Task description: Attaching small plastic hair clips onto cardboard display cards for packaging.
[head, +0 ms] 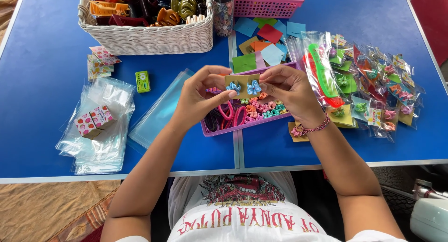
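— What do your hands have now?

— I hold a small tan card [241,84] between both hands, above the middle of the blue bench [42,60]. My left hand [201,96] is closed on its left end, thumb in front and fingers behind. My right hand [285,89] pinches its right end in the same way. Two light blue bow clips [243,87] sit side by side on the card.

— And what lies under it?

— Directly below is a purple tray [242,123] with pink hair ties and many little coloured clips. Near the far edge stands a white wicker basket [149,36] full of big claw clips, and beside it a pink basket [268,6]. Toward the right edge lie packed clips in clear bags [382,92] and a green comb [322,71]. Toward the left edge is a pile of empty clear bags [100,130] with a small strawberry box [93,120] on it.
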